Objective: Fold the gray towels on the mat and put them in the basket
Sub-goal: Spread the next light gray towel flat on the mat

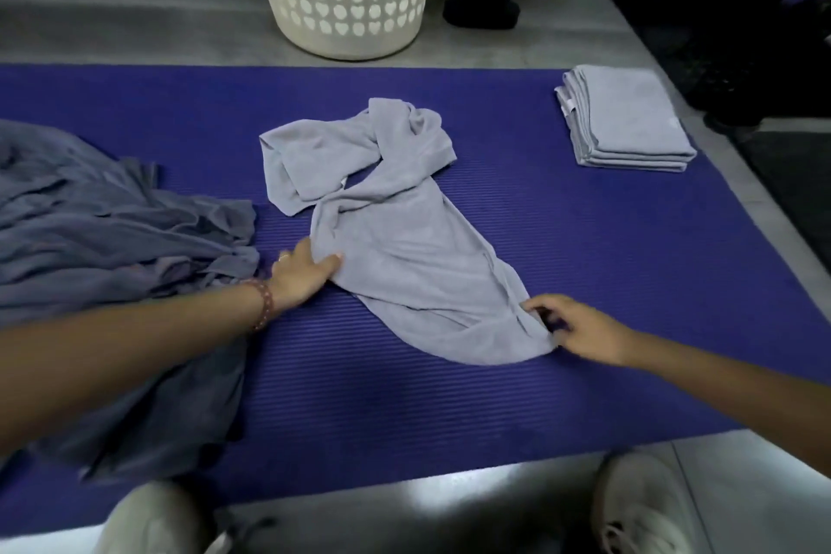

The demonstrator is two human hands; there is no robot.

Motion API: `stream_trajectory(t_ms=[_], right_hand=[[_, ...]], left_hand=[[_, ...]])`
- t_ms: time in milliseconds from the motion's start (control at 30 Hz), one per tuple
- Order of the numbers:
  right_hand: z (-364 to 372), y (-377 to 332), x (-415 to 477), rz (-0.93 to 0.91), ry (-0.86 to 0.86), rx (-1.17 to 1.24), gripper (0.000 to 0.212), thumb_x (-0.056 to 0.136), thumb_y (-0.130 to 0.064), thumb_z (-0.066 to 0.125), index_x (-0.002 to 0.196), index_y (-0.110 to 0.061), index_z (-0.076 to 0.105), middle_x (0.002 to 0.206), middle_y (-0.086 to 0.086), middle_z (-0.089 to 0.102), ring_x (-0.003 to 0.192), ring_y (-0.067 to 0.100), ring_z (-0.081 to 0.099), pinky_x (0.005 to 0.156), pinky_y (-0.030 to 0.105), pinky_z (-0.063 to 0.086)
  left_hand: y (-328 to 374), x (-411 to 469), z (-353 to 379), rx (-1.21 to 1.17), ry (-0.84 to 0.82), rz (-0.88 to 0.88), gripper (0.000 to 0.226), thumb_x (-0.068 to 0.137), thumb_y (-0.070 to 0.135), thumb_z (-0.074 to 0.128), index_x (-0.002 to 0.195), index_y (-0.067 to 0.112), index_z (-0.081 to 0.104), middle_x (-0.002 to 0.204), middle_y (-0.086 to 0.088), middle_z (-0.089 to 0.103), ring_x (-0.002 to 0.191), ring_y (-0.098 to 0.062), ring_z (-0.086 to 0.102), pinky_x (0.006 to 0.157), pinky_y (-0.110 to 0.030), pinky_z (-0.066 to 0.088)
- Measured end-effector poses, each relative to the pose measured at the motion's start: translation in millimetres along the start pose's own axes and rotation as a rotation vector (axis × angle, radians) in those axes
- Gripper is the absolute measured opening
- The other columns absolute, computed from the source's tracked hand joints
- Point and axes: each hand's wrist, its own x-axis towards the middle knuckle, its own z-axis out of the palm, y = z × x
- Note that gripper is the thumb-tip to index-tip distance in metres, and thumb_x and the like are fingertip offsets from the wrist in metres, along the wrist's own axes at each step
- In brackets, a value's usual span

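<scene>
The crumpled gray towel lies mid-mat. The left hand pinches its left edge. The right hand's curled fingers grip its near right corner.

Dim indoor light, top right corner falling to black, soft focus throughout, wide-angle bowing along the mat edges, pale glare patch on the floor at bottom.

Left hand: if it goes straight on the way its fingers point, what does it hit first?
The crumpled towel: the left hand touches its left edge and points across it, up and rightward. Beyond that comes bare mat, then perhaps the folded stack; depth is unclear.
</scene>
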Motion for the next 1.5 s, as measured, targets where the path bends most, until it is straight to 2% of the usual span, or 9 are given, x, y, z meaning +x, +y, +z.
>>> stream_trajectory(t_ms=[200,433,533,633,767,900,1000,1300,1500], right_hand=[[15,-19,14,0.110,0.134,0.412,0.040,0.089,-0.006,0.061,0.117,-0.024,0.039,0.096,0.003,0.055,0.075,0.008,0.055,0.066,0.014,0.045],[20,-25,24,0.086,0.170,0.033,0.066,0.089,-0.009,0.053,0.140,-0.039,0.023,0.118,0.003,0.040,0.101,0.020,0.049,0.080,0.029,0.040],[13,-25,20,-0.013,0.183,-0.046,0.068,0.091,-0.004,0.040,0.139,-0.048,0.022,0.122,0.001,0.044,0.087,0.019,0.056,0.069,0.027,0.047],[4,-22,16,-0.069,0.181,-0.052,0.067,0.088,0.003,0.033,0.121,-0.055,0.040,0.115,-0.004,0.048,0.090,0.018,0.057,0.081,0.034,0.050],[4,-20,19,-0.047,0.205,-0.029,0.056,0.091,0.007,0.034,0.128,-0.030,0.053,0.107,0.000,0.048,0.098,0.017,0.053,0.089,0.028,0.043],[7,-19,19,-0.010,0.218,-0.049,0.052,0.093,0.004,0.037,0.138,-0.021,0.044,0.111,0.006,0.048,0.092,0.020,0.053,0.084,0.022,0.041],[7,-17,18,0.002,0.264,-0.028,0.051,0.092,0.003,0.039,0.136,-0.022,0.045,0.109,0.001,0.049,0.090,0.020,0.055,0.085,0.027,0.044],[7,-28,0,-0.069,0.685,0.261,0.042,0.082,0.007,0.042,0.093,-0.026,0.066,0.088,0.002,0.070,0.048,0.014,0.039,0.048,0.024,0.035],[27,-8,-12,0.104,0.599,0.310,0.044,0.083,0.006,0.039,0.097,-0.024,0.067,0.071,0.017,0.060,0.046,0.009,0.035,0.044,0.021,0.028]], left_hand=[[-38,1,-13,0.150,0.004,0.324,0.069,0.077,0.002,0.062,0.140,0.006,0.036,0.138,-0.020,0.043,0.128,-0.039,0.038,0.106,-0.042,0.031],[-22,15,-10,0.152,0.097,0.477,0.061,0.077,0.013,0.076,0.130,0.005,0.048,0.132,-0.016,0.049,0.123,-0.033,0.044,0.104,-0.044,0.034],[-5,13,-14,0.060,0.040,0.534,0.023,0.083,0.007,0.068,0.097,0.016,0.052,0.106,-0.008,0.057,0.099,-0.024,0.054,0.090,-0.041,0.043],[4,14,-14,-0.069,0.060,0.505,0.029,0.085,0.000,0.064,0.079,0.023,0.047,0.089,-0.004,0.057,0.081,-0.011,0.056,0.079,-0.029,0.043],[8,6,-10,-0.128,-0.086,0.483,0.043,0.081,-0.005,0.066,0.112,0.016,0.045,0.101,0.002,0.052,0.075,-0.005,0.054,0.071,-0.017,0.046],[-1,7,-5,-0.106,-0.016,0.413,0.052,0.080,-0.003,0.066,0.126,0.008,0.045,0.118,-0.015,0.053,0.093,-0.036,0.056,0.078,-0.040,0.047],[4,-6,-3,-0.239,0.009,0.377,0.033,0.085,-0.009,0.057,0.114,0.005,0.048,0.099,-0.007,0.054,0.076,-0.015,0.052,0.063,-0.014,0.044],[-26,-76,-14,-0.591,0.183,0.303,0.039,0.076,-0.016,0.036,0.080,0.018,0.053,0.068,-0.001,0.043,0.043,0.000,0.037,0.042,-0.014,0.032],[-98,-109,-11,-0.389,0.052,0.261,0.041,0.072,-0.001,0.040,0.084,0.033,0.058,0.084,-0.020,0.054,0.065,-0.025,0.043,0.055,-0.030,0.032]])
